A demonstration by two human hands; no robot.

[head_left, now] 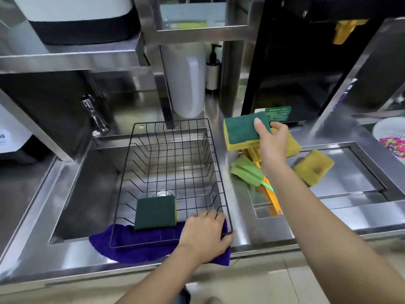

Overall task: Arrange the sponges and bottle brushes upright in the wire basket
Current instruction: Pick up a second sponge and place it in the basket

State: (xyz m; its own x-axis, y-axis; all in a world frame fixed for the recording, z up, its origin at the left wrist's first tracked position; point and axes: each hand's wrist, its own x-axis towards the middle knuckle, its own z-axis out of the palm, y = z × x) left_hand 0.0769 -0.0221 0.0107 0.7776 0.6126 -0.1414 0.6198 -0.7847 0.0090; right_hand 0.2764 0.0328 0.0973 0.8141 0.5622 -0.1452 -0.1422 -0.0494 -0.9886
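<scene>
Four sponges and two bottle brushes, as I count them.
My left hand (203,234) clamps the wire basket (171,172) rim; one sponge (155,212) stands inside on the purple cloth (131,244). Beyond, bottle brushes (252,172) lie on the bench (350,216); my right hand (271,143) pinches a lifted sponge (241,130).

The steel bench (241,216) carries, right of the wire basket (215,154), two yellow sponges (314,167), bottle brushes (247,170), and farther right a white colander (385,130).
</scene>
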